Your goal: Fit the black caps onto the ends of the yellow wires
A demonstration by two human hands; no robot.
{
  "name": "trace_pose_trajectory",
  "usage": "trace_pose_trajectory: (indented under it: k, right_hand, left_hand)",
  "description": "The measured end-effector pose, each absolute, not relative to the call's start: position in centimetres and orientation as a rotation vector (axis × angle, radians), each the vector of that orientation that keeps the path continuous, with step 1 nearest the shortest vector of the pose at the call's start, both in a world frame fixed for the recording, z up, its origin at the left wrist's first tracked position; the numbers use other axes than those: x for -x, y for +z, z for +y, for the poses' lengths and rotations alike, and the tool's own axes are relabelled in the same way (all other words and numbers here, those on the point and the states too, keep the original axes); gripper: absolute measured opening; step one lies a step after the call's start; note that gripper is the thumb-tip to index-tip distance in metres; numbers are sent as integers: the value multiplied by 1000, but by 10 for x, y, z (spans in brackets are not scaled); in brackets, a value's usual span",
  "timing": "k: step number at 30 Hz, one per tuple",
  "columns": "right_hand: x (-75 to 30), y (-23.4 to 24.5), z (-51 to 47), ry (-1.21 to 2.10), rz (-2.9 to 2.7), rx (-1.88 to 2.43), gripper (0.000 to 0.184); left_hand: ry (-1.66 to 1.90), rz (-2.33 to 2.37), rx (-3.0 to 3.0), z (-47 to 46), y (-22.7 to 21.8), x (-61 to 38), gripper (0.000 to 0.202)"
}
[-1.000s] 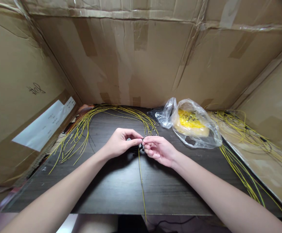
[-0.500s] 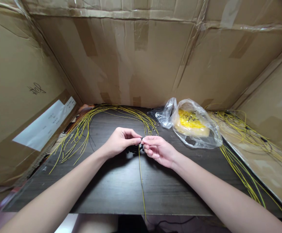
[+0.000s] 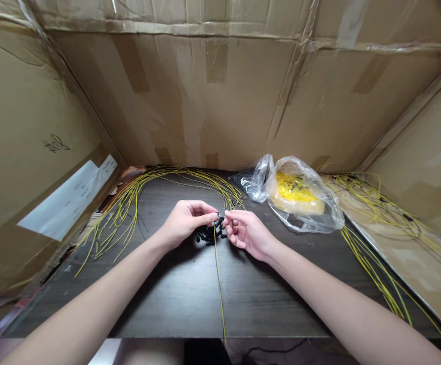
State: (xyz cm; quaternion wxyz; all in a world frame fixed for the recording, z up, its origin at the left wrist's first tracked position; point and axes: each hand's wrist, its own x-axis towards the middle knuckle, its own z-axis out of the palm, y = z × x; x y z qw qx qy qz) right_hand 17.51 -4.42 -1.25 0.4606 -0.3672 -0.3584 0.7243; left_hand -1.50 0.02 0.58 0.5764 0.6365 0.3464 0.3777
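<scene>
My left hand (image 3: 193,220) pinches the upper end of a yellow wire (image 3: 219,286) between thumb and forefinger, with a small dark piece at the fingertips. From there the wire runs down over the table's front edge. Just to the right, a small gap away, my right hand (image 3: 248,232) has thumb and forefinger pressed together and the other fingers curled. Whatever is in that pinch is too small to make out. Beneath both hands lies a pile of small black pin-like parts (image 3: 206,236), partly covered by the fingers.
A bundle of yellow wires (image 3: 133,195) arcs across the dark table (image 3: 167,299). Behind my right hand sits a clear bag of yellow pieces (image 3: 296,190), beside a bag of dark parts (image 3: 249,183). More yellow wires (image 3: 376,274) lie at right. Cardboard walls (image 3: 190,101) enclose the table.
My right hand has parted slightly from the left fingertips, leaving a small gap. More of the black pile shows. The left hand keeps its pinch on the wire.
</scene>
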Motion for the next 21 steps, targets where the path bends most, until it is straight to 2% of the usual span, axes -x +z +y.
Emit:
trace_pose_trajectory:
  k: [8,14,16,21]
  right_hand:
    - [-172,-10,-51,1044,-1592,1093,26]
    - [-191,43,-61,821,-1880,1142,23]
    - [-209,63,-56,647,-1977,1215,25]
    - [-280,75,-25,83,-1798,1563,19]
  left_hand:
    - [890,838,-1449,3,3,16,28]
    - [880,875,-1467,2,5,14,29]
    - [873,888,-1458,2,5,14,29]
    - [878,907,-1450,0,6,14,27]
